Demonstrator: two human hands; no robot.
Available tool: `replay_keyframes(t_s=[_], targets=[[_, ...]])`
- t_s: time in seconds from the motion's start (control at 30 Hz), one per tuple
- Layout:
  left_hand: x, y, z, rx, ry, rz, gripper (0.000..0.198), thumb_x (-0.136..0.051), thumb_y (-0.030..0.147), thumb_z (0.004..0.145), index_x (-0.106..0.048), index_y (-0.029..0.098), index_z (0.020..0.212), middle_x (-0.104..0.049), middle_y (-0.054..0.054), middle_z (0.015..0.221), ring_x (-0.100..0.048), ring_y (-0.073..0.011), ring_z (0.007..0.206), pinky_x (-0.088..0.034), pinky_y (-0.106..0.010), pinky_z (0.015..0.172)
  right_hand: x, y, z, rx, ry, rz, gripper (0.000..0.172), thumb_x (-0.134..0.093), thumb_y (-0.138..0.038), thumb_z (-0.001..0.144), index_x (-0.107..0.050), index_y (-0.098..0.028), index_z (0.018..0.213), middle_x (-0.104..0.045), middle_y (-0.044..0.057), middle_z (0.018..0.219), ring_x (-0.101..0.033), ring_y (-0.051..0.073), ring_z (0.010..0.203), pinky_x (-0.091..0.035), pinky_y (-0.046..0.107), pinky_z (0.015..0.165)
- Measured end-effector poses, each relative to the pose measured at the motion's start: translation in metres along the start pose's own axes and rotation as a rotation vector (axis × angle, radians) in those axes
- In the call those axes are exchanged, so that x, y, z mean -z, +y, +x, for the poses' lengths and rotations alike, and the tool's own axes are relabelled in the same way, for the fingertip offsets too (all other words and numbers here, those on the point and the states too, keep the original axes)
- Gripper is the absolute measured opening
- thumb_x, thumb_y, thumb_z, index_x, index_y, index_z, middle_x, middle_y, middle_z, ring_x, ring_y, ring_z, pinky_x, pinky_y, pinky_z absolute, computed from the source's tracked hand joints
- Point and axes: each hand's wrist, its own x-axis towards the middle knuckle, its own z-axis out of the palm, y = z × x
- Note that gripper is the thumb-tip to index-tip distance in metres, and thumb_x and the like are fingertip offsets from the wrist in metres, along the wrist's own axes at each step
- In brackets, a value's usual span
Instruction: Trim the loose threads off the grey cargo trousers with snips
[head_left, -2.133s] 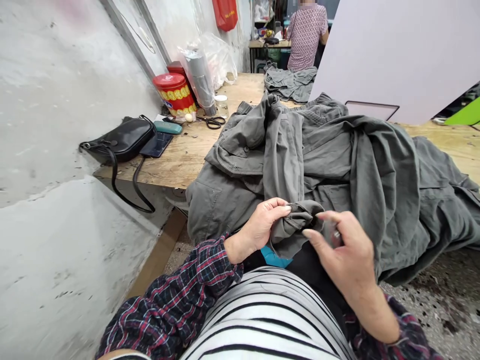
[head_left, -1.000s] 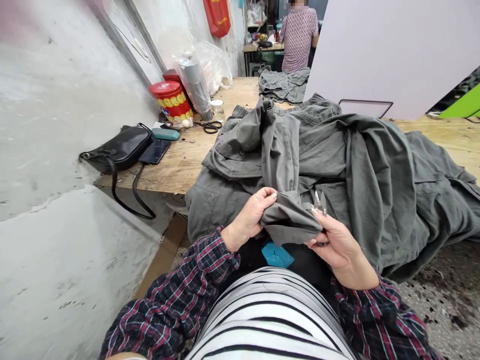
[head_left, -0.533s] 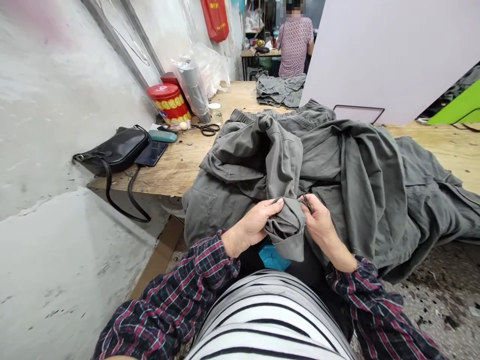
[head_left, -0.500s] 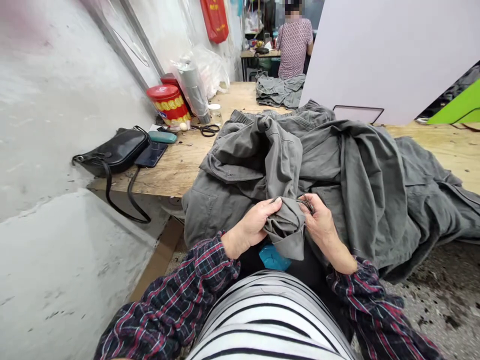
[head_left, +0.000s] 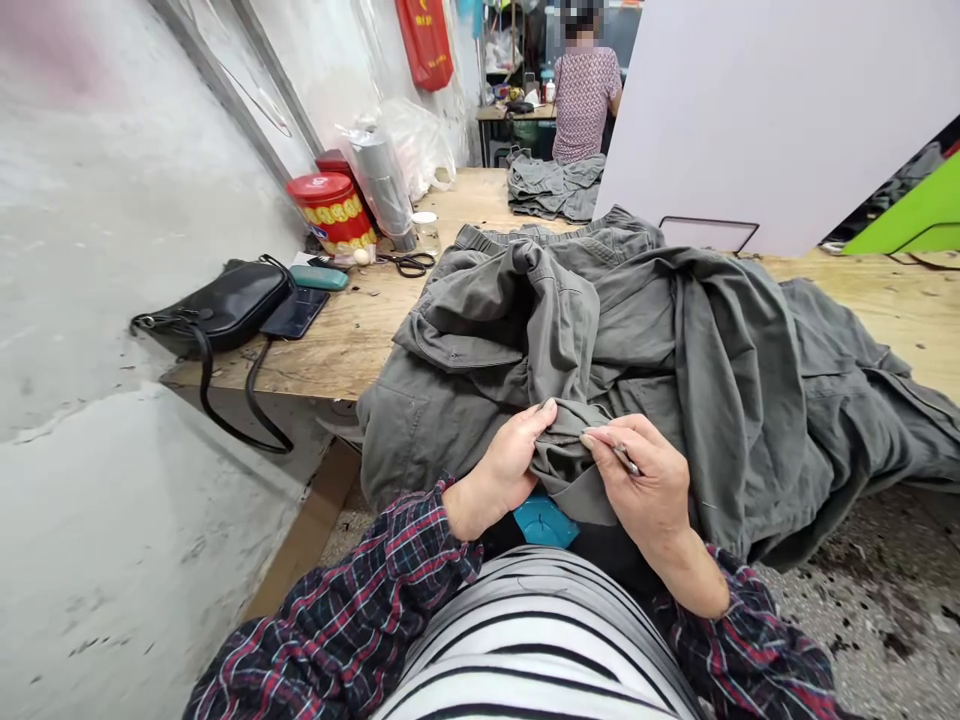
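Observation:
Grey trousers (head_left: 559, 330) lie heaped over the table's front edge, one leg drawn toward me. My left hand (head_left: 514, 455) is closed around the left side of that leg's end, thumb on top of the folded hem (head_left: 570, 465). At the hem's right side, my right hand (head_left: 649, 480) is closed on what look like small metal thread snips (head_left: 624, 459). Its fingertips pinch close to the cloth edge, and most of the snips is hidden inside the hand. Below the hem, a blue object (head_left: 546, 521) shows at my lap.
Black-handled scissors (head_left: 412, 264), a red tin (head_left: 330, 212), a glass jar (head_left: 426, 232) and a phone (head_left: 295, 313) rest on the wooden table (head_left: 345, 345). A black bag (head_left: 225, 300) hangs its strap over the edge. A white board (head_left: 750, 110) stands behind; a person (head_left: 585, 105) sits beyond.
My right hand has turned over and moved in to the hem, bringing the snips' metal part into sight. My left hand keeps its hold on the trouser leg. The view has shifted slightly.

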Motion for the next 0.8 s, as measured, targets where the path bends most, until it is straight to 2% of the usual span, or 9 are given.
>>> replay_keyframes(t_s=[0.07, 0.17, 0.27, 0.33, 0.4, 0.5, 0.6, 0.7, 0.8], targets=[[0.003, 0.001, 0.001, 0.023, 0.031, -0.03, 0.017, -0.065, 0.029, 0.074, -0.064, 0.012, 0.074, -0.067, -0.002, 0.067, -0.061, -0.013, 0.064, -0.048, -0.025, 0.067, 0.009, 0.0, 0.003, -0.147, -0.132, 0.178, 0.016, -0.056, -0.026, 0.082, -0.057, -0.018, 0.068, -0.052, -0.001, 0.067, -0.049, 0.01, 0.061, -0.04, 0.023, 0.057], [0.005, 0.004, 0.003, 0.041, 0.05, -0.078, 0.015, -0.059, 0.025, 0.079, -0.065, 0.012, 0.076, -0.067, -0.004, 0.068, -0.064, -0.0153, 0.071, -0.05, -0.028, 0.075, 0.035, -0.007, 0.005, -0.324, -0.566, 0.434, 0.026, -0.054, -0.032, 0.083, -0.05, -0.017, 0.063, -0.045, -0.003, 0.061, -0.042, 0.009, 0.056, -0.035, 0.022, 0.052], [0.004, 0.007, 0.004, 0.063, 0.062, -0.105, 0.016, -0.055, 0.023, 0.082, -0.066, 0.011, 0.083, -0.069, -0.006, 0.075, -0.065, -0.0165, 0.077, -0.05, -0.03, 0.081, 0.06, -0.014, 0.002, -0.256, -0.968, 0.405, 0.024, -0.055, -0.032, 0.083, -0.056, -0.016, 0.066, -0.05, -0.001, 0.064, -0.044, 0.009, 0.059, -0.036, 0.022, 0.055], [0.003, 0.008, 0.005, 0.11, 0.088, -0.129, 0.019, -0.053, 0.024, 0.084, -0.066, 0.011, 0.087, -0.07, -0.008, 0.081, -0.065, -0.0174, 0.079, -0.05, -0.032, 0.083, 0.07, -0.016, -0.001, -0.199, -1.069, 0.25, 0.022, -0.054, -0.032, 0.084, -0.059, -0.017, 0.07, -0.053, -0.001, 0.064, -0.045, 0.009, 0.059, -0.035, 0.022, 0.055], [0.0, 0.008, 0.007, 0.154, 0.122, -0.153, 0.022, -0.052, 0.026, 0.085, -0.066, 0.009, 0.09, -0.07, -0.01, 0.085, -0.066, -0.0183, 0.081, -0.051, -0.033, 0.084, 0.072, -0.015, -0.003, -0.18, -1.004, 0.07, 0.019, -0.052, -0.034, 0.085, -0.06, -0.018, 0.077, -0.055, -0.002, 0.066, -0.047, 0.01, 0.06, -0.036, 0.021, 0.055], [-0.003, 0.009, 0.007, 0.173, 0.149, -0.18, 0.024, -0.052, 0.027, 0.085, -0.065, 0.008, 0.091, -0.07, -0.011, 0.087, -0.066, -0.019, 0.082, -0.051, -0.033, 0.084, 0.065, -0.007, -0.004, -0.084, -0.607, -0.285, 0.022, -0.043, -0.036, 0.089, -0.057, -0.019, 0.09, -0.06, 0.001, 0.078, -0.052, 0.014, 0.069, -0.039, 0.026, 0.065], [-0.005, 0.01, 0.006, 0.185, 0.155, -0.203, 0.025, -0.051, 0.027, 0.085, -0.064, 0.007, 0.092, -0.07, -0.011, 0.087, -0.066, -0.019, 0.082, -0.051, -0.033, 0.084, 0.05, 0.002, -0.004, 0.161, -0.295, -0.64, 0.026, -0.038, -0.035, 0.092, -0.055, -0.016, 0.089, -0.058, 0.004, 0.076, -0.052, 0.016, 0.07, -0.036, 0.033, 0.075], [-0.005, 0.011, 0.004, 0.201, 0.162, -0.212, 0.026, -0.05, 0.028, 0.086, -0.064, 0.007, 0.092, -0.07, -0.011, 0.087, -0.066, -0.019, 0.081, -0.052, -0.033, 0.083, 0.039, 0.006, -0.005, 0.318, -0.265, -0.803, 0.023, -0.041, -0.034, 0.091, -0.055, -0.017, 0.082, -0.053, 0.002, 0.068, -0.048, 0.016, 0.064, -0.033, 0.033, 0.075], [-0.005, 0.011, 0.004, 0.192, 0.169, -0.202, 0.025, -0.05, 0.028, 0.086, -0.064, 0.007, 0.09, -0.07, -0.011, 0.086, -0.066, -0.0186, 0.079, -0.052, -0.032, 0.082, 0.035, 0.004, -0.006, 0.345, -0.278, -0.864, 0.021, -0.043, -0.032, 0.09, -0.054, -0.018, 0.079, -0.052, 0.001, 0.066, -0.047, 0.015, 0.064, -0.032, 0.032, 0.076]])
